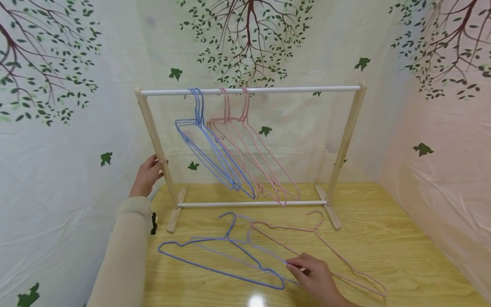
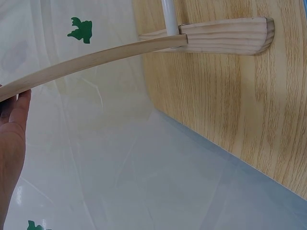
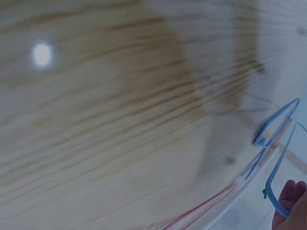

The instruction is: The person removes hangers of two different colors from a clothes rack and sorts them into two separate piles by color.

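Note:
My left hand (image 1: 147,175) grips the left wooden post (image 1: 155,140) of a clothes rack, partway up; in the left wrist view, its fingers (image 2: 20,108) lie against the post. My right hand (image 1: 314,275) pinches a light blue hanger (image 1: 268,252) by its right shoulder, low over the table. A darker blue hanger (image 1: 215,267) overlaps it in the head view, lying to the left. To the right lies a pink hanger (image 1: 337,251), partly hidden behind my right hand. In the right wrist view, my right fingers (image 3: 288,194) hold the light blue hanger (image 3: 273,177) by a bend.
Several blue hangers (image 1: 215,145) and several pink hangers (image 1: 264,153) hang from the rack's white top rail (image 1: 299,89), left of its right end. The rack's feet (image 1: 333,216) stand on the wood-grain table (image 1: 414,264). Behind is a leaf-printed curtain (image 1: 307,64).

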A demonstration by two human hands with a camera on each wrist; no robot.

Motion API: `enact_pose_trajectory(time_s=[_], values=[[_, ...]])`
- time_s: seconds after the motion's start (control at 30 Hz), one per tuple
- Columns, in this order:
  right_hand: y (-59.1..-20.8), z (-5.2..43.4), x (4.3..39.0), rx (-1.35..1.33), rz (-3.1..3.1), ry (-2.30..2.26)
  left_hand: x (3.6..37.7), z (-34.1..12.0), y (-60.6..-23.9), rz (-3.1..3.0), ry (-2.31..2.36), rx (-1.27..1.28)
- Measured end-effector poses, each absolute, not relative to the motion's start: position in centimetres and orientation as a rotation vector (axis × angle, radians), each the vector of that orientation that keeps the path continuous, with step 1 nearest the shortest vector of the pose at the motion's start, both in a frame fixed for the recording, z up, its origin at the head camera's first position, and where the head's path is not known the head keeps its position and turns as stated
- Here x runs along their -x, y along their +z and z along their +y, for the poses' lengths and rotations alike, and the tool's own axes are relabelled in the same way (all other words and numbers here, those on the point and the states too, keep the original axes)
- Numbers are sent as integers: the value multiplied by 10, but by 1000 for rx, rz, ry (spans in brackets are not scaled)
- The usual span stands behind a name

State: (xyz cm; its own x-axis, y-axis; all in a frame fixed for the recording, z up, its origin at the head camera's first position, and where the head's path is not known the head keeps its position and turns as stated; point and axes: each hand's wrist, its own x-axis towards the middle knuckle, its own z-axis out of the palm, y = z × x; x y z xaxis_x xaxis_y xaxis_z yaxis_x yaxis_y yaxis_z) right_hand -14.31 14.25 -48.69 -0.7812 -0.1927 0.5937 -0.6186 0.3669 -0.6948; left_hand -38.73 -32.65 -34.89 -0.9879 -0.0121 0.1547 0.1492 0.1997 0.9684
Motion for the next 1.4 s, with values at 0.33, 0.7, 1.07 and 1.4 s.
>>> enact_pose_trajectory(time_s=[0.33,0.7,1.07,1.4], values=[[-484,94,150,-662,-2284,1581,387,-326,-348,-2340,-1886,128],[-491,61,162,-610,-2376,1605,386,-325,-347,-2349,-1885,113],[-496,58,183,-489,-2591,1356,363,-312,-324,-2338,-1938,125],[-501,58,198,-523,-2690,1153,383,-325,-346,-2333,-1918,129]])
